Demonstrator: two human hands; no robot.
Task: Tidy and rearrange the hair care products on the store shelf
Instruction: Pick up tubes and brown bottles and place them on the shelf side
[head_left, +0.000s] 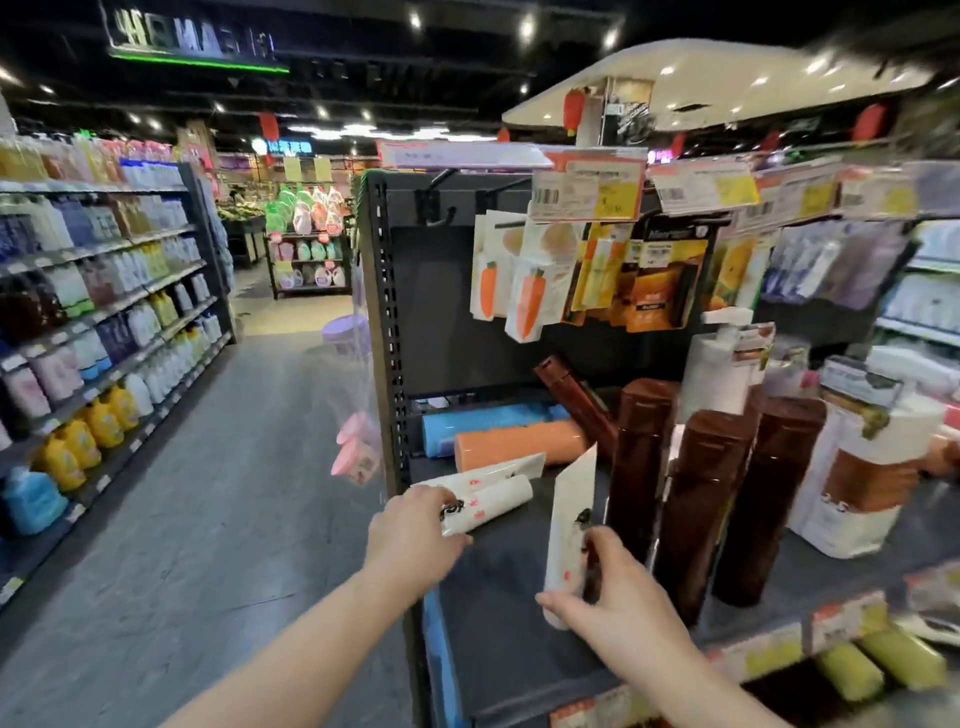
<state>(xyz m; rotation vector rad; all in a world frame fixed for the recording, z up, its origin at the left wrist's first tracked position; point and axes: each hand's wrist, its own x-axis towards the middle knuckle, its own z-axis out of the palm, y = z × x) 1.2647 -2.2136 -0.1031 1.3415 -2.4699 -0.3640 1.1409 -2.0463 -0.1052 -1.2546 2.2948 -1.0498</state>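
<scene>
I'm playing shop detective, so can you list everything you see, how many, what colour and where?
lying white plastic tubes: two, white with red and black marks, left end of shelf
upright white plastic tube: one, white, shelf front
tall brown plastic bottles: three upright and one leaning, brown, shelf middle
orange cylinder pack: one, orange, lying at back
blue cylinder pack: one, blue, behind the orange one
white pump bottle: one, white, behind brown bottles
white-and-brown refill pouch: at least one, right side
carrot-print packets: at least two, white and orange, hanging above
dark metal shelf: one, black
left hand: grips a lying tube
right hand: pinches the upright tube
</scene>
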